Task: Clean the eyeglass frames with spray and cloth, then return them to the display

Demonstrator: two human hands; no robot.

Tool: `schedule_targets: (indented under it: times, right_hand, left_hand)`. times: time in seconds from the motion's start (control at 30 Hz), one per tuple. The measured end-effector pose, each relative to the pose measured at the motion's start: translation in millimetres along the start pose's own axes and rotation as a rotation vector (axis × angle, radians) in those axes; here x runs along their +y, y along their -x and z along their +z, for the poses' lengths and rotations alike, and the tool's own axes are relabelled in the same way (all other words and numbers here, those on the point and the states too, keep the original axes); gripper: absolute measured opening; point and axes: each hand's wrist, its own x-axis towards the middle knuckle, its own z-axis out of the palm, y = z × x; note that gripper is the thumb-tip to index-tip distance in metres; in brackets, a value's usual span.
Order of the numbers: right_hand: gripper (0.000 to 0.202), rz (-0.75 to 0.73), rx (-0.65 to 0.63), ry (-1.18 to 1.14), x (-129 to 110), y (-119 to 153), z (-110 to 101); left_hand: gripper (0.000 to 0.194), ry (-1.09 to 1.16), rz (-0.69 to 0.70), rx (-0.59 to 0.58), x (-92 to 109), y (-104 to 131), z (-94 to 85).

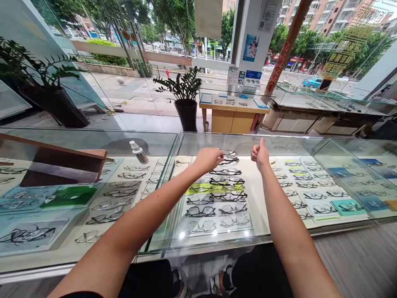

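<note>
Both of my arms reach forward over a glass display case (259,225). My left hand (211,159) is held above the glass near its far side, fingers curled inward; whether something small is in them is hidden. To its right, my right hand (259,154) has its thumb pointing up and the other fingers curled, with no object visible in it. Beneath the glass, between my forearms, lie rows of eyeglasses (200,211), some on a yellow-green strip (189,189). The two hands are apart.
A white spray bottle (139,152) stands on the glass at the left. A brown wooden tray-like piece (62,163) leans farther left. Beyond the case are a potted plant (186,111), a small display table (231,118) and large windows.
</note>
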Motion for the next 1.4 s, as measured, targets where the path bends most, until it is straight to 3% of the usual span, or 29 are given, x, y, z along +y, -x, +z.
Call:
schedule_targets:
  times: [0.27, 0.47, 0.67, 1.0, 1.23, 1.4]
  right_hand:
    - [0.083, -0.037, 0.031, 0.028, 6, -8, 7]
    - [0.081, -0.035, 0.034, 0.013, 9, -9, 6]
    - [0.078, -0.053, 0.002, 0.009, 6, -5, 4]
    - [0.075, -0.078, 0.082, 0.024, 10, -5, 1]
    - [0.041, -0.102, 0.194, 0.049, 17, -13, -5]
    - [0.028, -0.162, 0.265, 0.102, 21, -16, -8]
  left_hand:
    - [0.026, -0.018, 0.020, 0.007, 10, -4, 18.9]
    - [0.026, -0.022, 0.035, -0.013, 16, -3, 23.0]
    - [0.036, -0.049, 0.144, 0.098, 6, -2, 20.5]
    - [0.046, -0.007, 0.163, 0.014, -3, -3, 25.9]
    - [0.046, 0.054, 0.133, 0.021, -1, -1, 16.2]
    - [0.045, 0.224, 0.061, 0.059, -1, -1, -11.2]
